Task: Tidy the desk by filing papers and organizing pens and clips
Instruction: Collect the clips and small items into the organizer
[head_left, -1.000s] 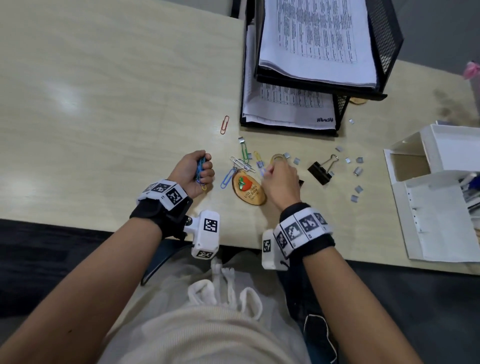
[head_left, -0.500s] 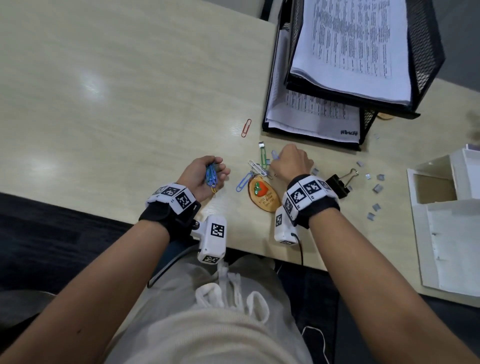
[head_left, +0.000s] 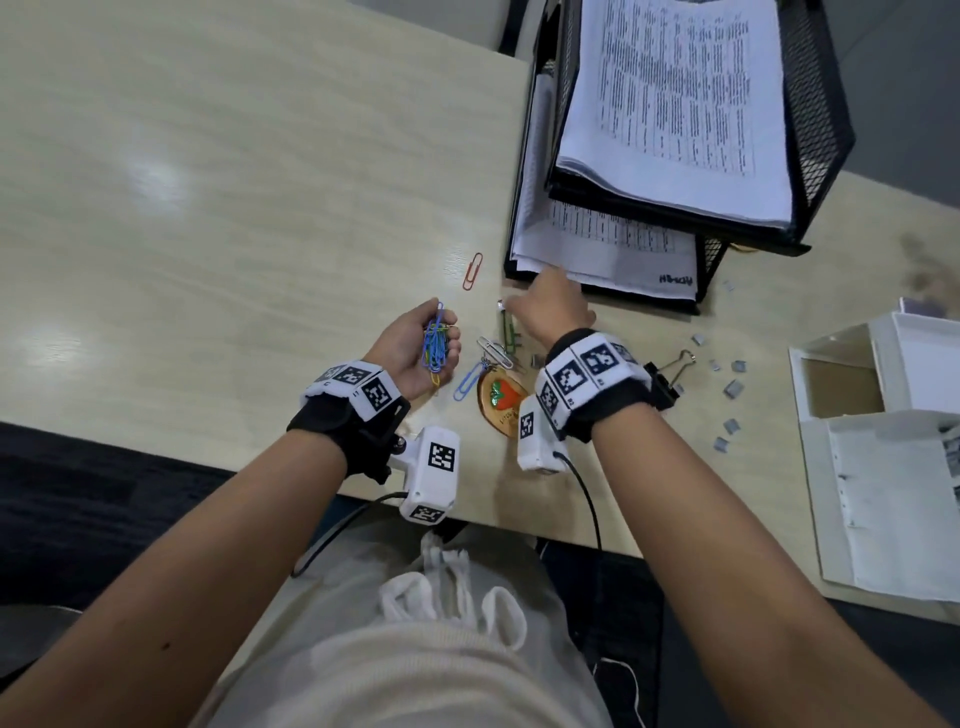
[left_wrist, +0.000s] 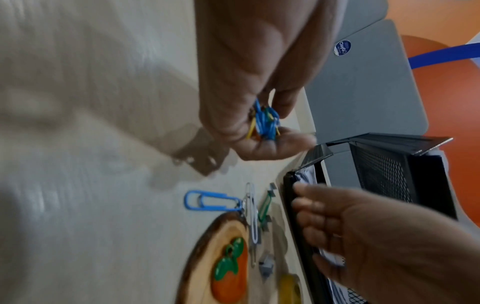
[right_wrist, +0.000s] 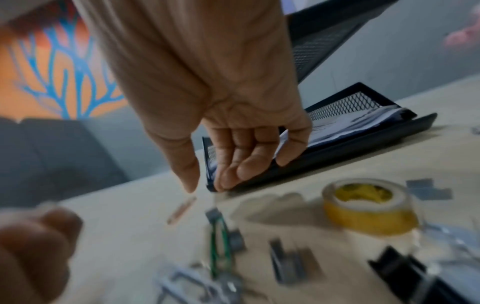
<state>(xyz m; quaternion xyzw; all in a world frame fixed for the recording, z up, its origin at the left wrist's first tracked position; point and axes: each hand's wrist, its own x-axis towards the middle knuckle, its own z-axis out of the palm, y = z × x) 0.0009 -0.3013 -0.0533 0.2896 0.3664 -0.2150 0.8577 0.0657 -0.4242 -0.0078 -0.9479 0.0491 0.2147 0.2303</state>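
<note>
My left hand (head_left: 441, 332) grips a bundle of paper clips (head_left: 434, 345), mostly blue with some yellow and green, seen close in the left wrist view (left_wrist: 263, 121). My right hand (head_left: 540, 301) hovers at the front left corner of the black paper tray (head_left: 519, 249). Its thumb and fingers (right_wrist: 233, 174) are loosely curled and apart, holding nothing. A red clip (head_left: 472, 271) lies just left of it, blurred in the right wrist view (right_wrist: 182, 209). A green clip (head_left: 508, 332), a white clip (head_left: 493, 351) and a blue clip (head_left: 469, 381) lie below the hand.
A wooden tag with an orange fruit (head_left: 501, 402) lies by the loose clips. A yellow tape roll (right_wrist: 369, 207) and a black binder clip (head_left: 670, 374) sit under my right wrist. Several staple blocks (head_left: 732, 387) are scattered to the right. A white organizer (head_left: 909, 364) stands at the far right.
My right hand has left the tape roll and moved forward and left, to the tray corner near the red clip. My left hand still holds the clip bundle.
</note>
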